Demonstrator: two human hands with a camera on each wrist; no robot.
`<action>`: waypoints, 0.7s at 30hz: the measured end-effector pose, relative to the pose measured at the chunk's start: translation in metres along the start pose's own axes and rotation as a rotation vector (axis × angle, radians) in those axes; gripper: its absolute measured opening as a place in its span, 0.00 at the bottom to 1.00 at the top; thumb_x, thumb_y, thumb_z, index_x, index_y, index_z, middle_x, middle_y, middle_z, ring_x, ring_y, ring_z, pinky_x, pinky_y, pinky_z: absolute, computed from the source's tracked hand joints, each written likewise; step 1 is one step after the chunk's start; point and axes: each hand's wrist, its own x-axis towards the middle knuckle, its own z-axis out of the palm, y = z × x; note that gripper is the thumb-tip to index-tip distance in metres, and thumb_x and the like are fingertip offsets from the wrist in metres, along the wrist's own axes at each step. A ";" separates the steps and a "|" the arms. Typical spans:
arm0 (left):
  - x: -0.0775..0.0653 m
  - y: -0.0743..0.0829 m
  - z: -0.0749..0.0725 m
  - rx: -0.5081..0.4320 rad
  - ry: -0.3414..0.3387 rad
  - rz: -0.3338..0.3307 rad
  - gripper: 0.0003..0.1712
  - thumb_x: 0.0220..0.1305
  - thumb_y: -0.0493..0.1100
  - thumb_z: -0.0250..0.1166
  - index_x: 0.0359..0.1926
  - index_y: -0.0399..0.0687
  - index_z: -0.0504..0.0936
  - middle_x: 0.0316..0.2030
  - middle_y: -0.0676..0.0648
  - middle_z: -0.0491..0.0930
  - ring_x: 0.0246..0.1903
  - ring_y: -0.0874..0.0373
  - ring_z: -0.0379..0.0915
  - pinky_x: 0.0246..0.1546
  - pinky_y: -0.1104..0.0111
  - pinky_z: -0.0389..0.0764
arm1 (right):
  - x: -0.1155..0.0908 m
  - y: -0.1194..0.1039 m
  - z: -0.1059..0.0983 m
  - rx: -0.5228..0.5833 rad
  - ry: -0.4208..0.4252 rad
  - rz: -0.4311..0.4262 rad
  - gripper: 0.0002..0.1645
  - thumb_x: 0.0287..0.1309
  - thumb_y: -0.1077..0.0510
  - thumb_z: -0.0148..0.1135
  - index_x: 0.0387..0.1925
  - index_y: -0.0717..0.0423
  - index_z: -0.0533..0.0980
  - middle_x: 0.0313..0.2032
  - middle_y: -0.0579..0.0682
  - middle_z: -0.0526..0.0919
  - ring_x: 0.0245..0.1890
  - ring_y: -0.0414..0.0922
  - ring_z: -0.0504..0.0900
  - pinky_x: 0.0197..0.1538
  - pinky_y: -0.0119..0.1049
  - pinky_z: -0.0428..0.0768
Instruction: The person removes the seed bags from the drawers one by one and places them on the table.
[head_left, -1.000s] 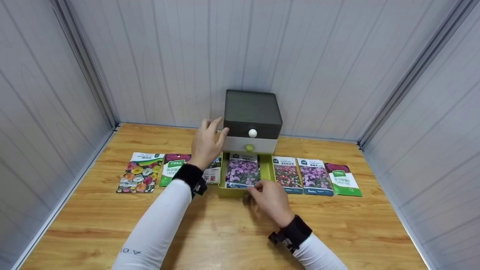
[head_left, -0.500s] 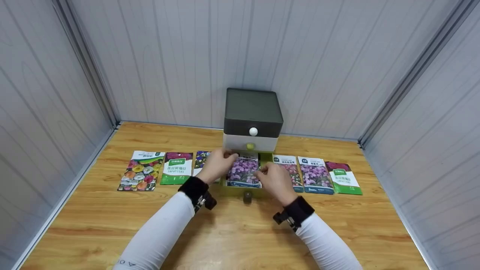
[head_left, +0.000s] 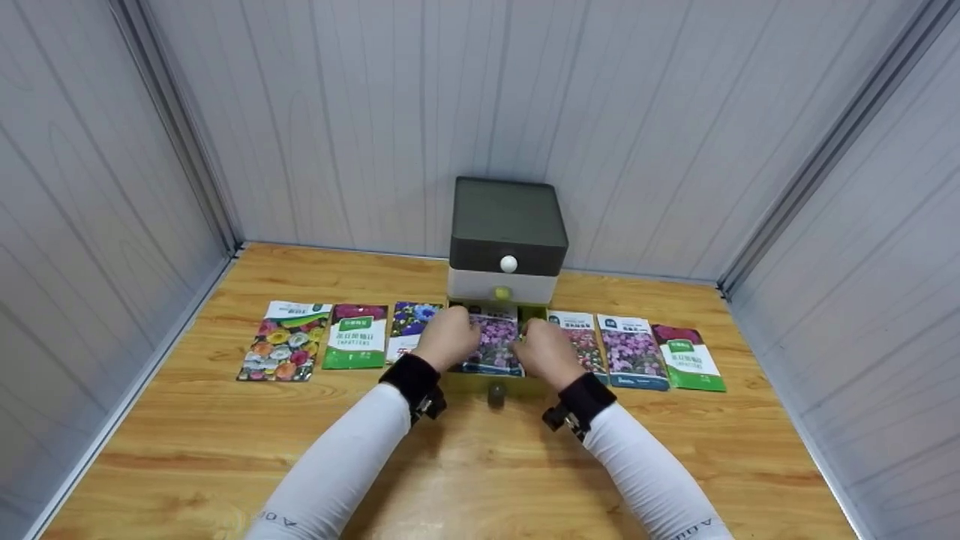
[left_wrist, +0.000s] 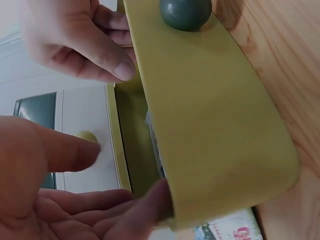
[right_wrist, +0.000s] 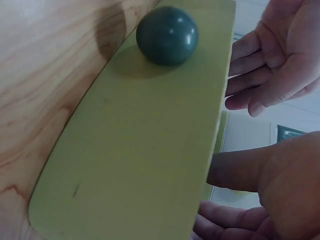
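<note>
A yellow-green drawer [left_wrist: 210, 120] with a dark round knob [head_left: 496, 395] stands pulled out at the bottom of a small drawer cabinet [head_left: 506, 214]. Inside lies a seed packet [head_left: 495, 341] printed with purple flowers. My left hand [head_left: 450, 337] reaches into the drawer at the packet's left side, thumb and fingers apart in the left wrist view. On the packet's right side is my right hand [head_left: 550, 352], its thumb [right_wrist: 235, 167] and fingers also apart, dipping behind the drawer front. The drawer front hides the fingertips in the wrist views.
Left of the drawer lie a mixed-flower packet [head_left: 283, 341], a green-and-white packet [head_left: 356, 337] and a blue-flower packet [head_left: 411, 326]. To the right lie a red-flower packet [head_left: 577, 337], a purple-flower packet [head_left: 634, 352] and another green-and-white packet [head_left: 688, 358]. Panel walls enclose the wooden table [head_left: 480, 465].
My left hand has come from the cabinet's left side down into the drawer. The right hand has left the drawer knob and moved up to the packet's right side.
</note>
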 end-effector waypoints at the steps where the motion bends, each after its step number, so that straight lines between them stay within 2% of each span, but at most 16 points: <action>1: 0.000 0.002 0.002 0.022 0.000 0.009 0.25 0.81 0.38 0.59 0.21 0.52 0.69 0.18 0.53 0.67 0.18 0.57 0.65 0.23 0.63 0.68 | 0.002 0.000 0.000 -0.009 -0.007 -0.001 0.12 0.73 0.54 0.72 0.39 0.61 0.83 0.33 0.54 0.85 0.29 0.50 0.81 0.36 0.48 0.82; 4: 0.004 0.006 0.007 0.075 -0.005 0.017 0.24 0.75 0.33 0.58 0.19 0.51 0.68 0.18 0.51 0.68 0.18 0.53 0.66 0.23 0.59 0.71 | 0.006 -0.002 0.002 -0.037 -0.029 -0.008 0.14 0.73 0.55 0.72 0.32 0.57 0.80 0.29 0.53 0.82 0.27 0.50 0.79 0.34 0.48 0.80; 6: 0.006 0.006 0.012 0.137 0.015 0.029 0.18 0.70 0.32 0.60 0.21 0.47 0.74 0.22 0.46 0.76 0.22 0.50 0.73 0.26 0.55 0.79 | 0.009 -0.004 0.003 -0.054 -0.043 -0.007 0.15 0.72 0.55 0.73 0.29 0.56 0.80 0.29 0.53 0.83 0.28 0.51 0.80 0.36 0.49 0.82; 10: 0.038 -0.024 0.049 0.252 0.039 0.045 0.07 0.63 0.36 0.63 0.29 0.46 0.85 0.33 0.42 0.88 0.30 0.47 0.85 0.31 0.47 0.88 | 0.012 -0.006 0.006 -0.072 -0.052 -0.008 0.14 0.69 0.57 0.73 0.29 0.59 0.81 0.33 0.59 0.88 0.31 0.53 0.83 0.42 0.53 0.87; 13: 0.065 -0.052 0.082 0.295 0.021 0.051 0.08 0.66 0.41 0.63 0.31 0.48 0.87 0.35 0.43 0.89 0.33 0.47 0.87 0.27 0.49 0.87 | 0.013 -0.006 0.008 -0.078 -0.040 -0.022 0.12 0.66 0.58 0.73 0.30 0.61 0.82 0.36 0.62 0.89 0.33 0.56 0.85 0.44 0.55 0.89; 17: 0.072 -0.060 0.096 0.312 -0.008 0.051 0.11 0.70 0.41 0.60 0.32 0.44 0.87 0.36 0.41 0.88 0.35 0.43 0.87 0.26 0.51 0.87 | 0.013 -0.006 0.009 -0.086 -0.035 -0.044 0.10 0.62 0.59 0.73 0.29 0.62 0.82 0.37 0.64 0.89 0.34 0.58 0.86 0.45 0.56 0.89; 21: 0.068 -0.055 0.097 0.324 -0.007 0.016 0.12 0.72 0.41 0.60 0.36 0.41 0.87 0.37 0.39 0.87 0.36 0.40 0.87 0.29 0.50 0.89 | 0.015 -0.004 0.009 -0.098 -0.045 -0.042 0.11 0.63 0.59 0.72 0.27 0.60 0.80 0.36 0.63 0.89 0.32 0.56 0.84 0.43 0.56 0.88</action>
